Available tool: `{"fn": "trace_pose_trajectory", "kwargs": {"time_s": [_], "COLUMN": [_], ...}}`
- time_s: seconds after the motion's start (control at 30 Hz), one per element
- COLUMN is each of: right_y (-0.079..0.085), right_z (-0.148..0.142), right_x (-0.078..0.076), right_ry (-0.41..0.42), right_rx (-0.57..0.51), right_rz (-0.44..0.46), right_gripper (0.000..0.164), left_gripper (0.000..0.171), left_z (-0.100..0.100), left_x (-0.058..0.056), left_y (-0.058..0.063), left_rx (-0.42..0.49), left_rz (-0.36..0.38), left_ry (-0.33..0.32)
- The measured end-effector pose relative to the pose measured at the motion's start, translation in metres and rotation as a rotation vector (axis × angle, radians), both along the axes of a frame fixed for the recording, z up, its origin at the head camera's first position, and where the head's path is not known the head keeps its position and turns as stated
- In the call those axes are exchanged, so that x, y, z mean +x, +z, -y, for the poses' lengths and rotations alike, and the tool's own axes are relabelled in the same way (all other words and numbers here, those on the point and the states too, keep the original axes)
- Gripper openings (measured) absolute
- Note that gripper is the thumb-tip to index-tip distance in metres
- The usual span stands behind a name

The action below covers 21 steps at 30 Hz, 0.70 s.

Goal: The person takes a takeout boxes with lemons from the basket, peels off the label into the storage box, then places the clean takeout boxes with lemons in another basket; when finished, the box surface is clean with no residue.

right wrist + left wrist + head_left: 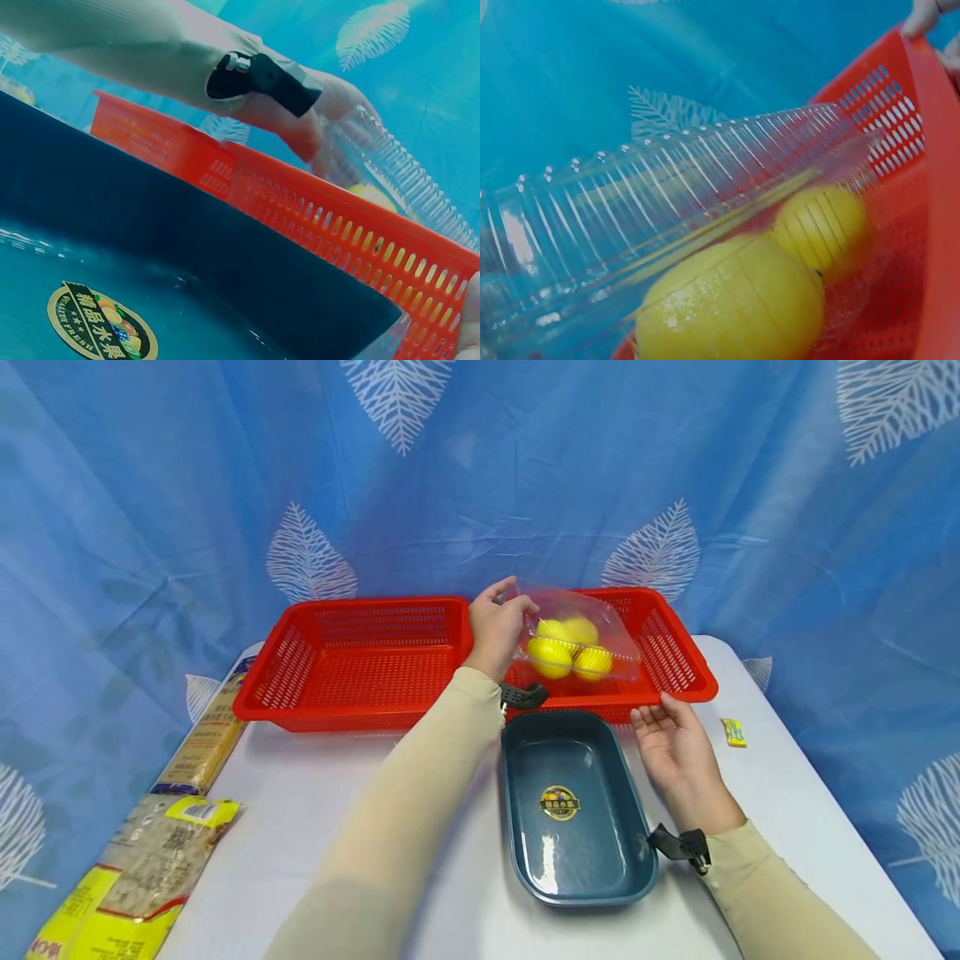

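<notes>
The left hand grips a clear plastic clamshell box by its near-left edge and holds it tilted over the right half of the red basket; 3 yellow lemon-like fruits show inside it. The box seems lifted off the basket floor rather than resting, though the pictures do not settle this. The right hand lies relaxed, fingers straight, holding nothing, beside the far right rim of the dark teal tray, which sits bare on the surface between the 2 forearms. Judging from this, the box is in hand but not set down anywhere, and the tray has received nothing yet. Left of the left arm lie noodle packets; right of the right hand, a small yellow packet.
</notes>
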State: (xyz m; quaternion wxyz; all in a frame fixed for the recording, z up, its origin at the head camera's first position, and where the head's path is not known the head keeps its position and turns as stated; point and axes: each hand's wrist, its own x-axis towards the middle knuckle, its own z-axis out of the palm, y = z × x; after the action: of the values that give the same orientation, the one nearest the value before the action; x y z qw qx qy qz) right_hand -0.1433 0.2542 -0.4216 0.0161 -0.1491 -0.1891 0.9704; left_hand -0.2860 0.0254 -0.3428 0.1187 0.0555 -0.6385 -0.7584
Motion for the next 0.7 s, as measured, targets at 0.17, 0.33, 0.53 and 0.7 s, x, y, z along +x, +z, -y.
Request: {"fn": "trace_pose_trajectory", "kwargs": {"time_s": [0.17,0.33,0.53,0.7], "right_y": [0.0,-0.001,-0.002,-0.002], "right_z": [0.0,-0.001,-0.001,-0.001], "right_x": [0.001,0.0,-0.002,-0.001], "right_ry": [-0.008,-0.007,-0.005,-0.001], "right_rx": [-0.006,0.007,0.01,0.015], "right_rz": [0.014,0.003,0.002,-0.004], "right_gripper": [0.044,0.044,0.043,0.045], "left_gripper": [0.046,0.044,0.041,0.042], "left_z": [-0.003,-0.004,-0.004,0.0], "left_x": [-0.001,-0.001,-0.002,-0.005], "left_y": [-0.007,-0.014,-0.019,-0.022], "left_rx": [-0.01,-0.02,-0.033,-0.067], "left_rz": [0.01,0.025,0.026,0.06], "left_ry": [-0.004,-0.024,-0.045,-0.117]}}
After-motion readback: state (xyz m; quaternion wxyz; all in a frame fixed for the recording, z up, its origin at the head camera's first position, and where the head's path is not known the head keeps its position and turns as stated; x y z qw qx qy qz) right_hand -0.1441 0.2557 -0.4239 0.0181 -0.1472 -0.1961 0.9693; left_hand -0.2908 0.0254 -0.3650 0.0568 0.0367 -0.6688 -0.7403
